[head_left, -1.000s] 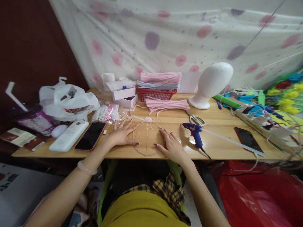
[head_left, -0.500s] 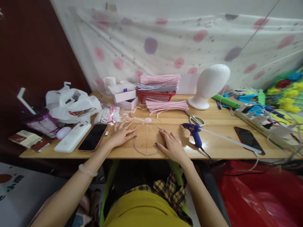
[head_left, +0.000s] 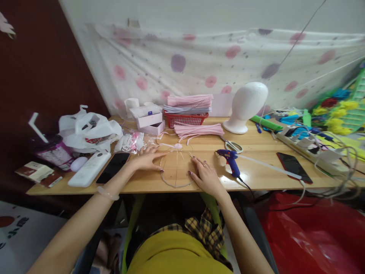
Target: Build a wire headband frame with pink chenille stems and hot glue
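Observation:
A thin wire hoop (head_left: 176, 186) lies flat on the wooden table, with a wire across its middle. A small pale pink piece (head_left: 178, 146) sits at its far side, and a pale strip runs left from it. At the hoop's left edge rests my left hand (head_left: 146, 160), open, its thumb apart from the fingers and close to the wire. My right hand (head_left: 205, 174) lies open at the right edge, fingertips on or beside the wire; contact is hard to make out. To its right is a blue glue gun (head_left: 232, 161) with a long pale glue stick.
Scissors (head_left: 234, 146), pink fuzzy stems (head_left: 198, 130), a red basket (head_left: 186, 120) and a white foam head (head_left: 248, 106) stand behind. Phones lie left (head_left: 112, 168) and right (head_left: 293, 167), near a power strip (head_left: 310, 150). A plastic bag (head_left: 88, 131) and cup (head_left: 55, 154) are far left.
My left hand's fingers have shifted, the thumb now standing further apart from the others. My right hand stays almost in place by the hoop. The view has turned slightly.

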{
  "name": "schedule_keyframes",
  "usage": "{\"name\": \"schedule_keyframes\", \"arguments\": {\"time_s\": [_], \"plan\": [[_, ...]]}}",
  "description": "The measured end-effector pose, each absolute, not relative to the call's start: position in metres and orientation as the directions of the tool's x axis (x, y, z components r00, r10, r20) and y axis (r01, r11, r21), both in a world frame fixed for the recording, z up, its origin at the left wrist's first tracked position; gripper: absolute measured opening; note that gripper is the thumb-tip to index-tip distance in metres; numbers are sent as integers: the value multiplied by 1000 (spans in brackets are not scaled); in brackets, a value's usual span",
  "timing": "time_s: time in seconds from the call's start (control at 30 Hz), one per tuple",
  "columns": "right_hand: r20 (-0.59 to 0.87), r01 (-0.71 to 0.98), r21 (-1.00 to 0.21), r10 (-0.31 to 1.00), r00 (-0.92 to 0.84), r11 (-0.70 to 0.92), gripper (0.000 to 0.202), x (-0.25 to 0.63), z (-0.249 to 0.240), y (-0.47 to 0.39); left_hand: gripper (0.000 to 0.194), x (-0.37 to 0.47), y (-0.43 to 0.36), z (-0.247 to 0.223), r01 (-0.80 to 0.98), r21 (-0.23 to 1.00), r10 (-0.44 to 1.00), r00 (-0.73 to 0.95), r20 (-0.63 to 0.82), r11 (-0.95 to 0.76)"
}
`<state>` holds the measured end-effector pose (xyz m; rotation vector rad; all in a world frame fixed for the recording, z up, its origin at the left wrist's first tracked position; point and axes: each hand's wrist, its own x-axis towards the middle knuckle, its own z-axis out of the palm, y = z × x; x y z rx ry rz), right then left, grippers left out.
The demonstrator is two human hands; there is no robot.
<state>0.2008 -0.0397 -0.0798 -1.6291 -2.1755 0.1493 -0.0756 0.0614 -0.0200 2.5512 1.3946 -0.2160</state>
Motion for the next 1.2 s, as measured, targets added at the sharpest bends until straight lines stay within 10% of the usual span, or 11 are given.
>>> {"name": "schedule_keyframes", "arguments": {"time_s": [0.9,1.2], "plan": [[185,853,-373,930,-318,365,84,221,-66,-25,95,-65,77,-20,842,-38,804,499,-323,-537],[227,826,-383,909,-351,414,64,218,-69,-33,91,-73,74,-30,847,19,799,508,-322,-531]]}}
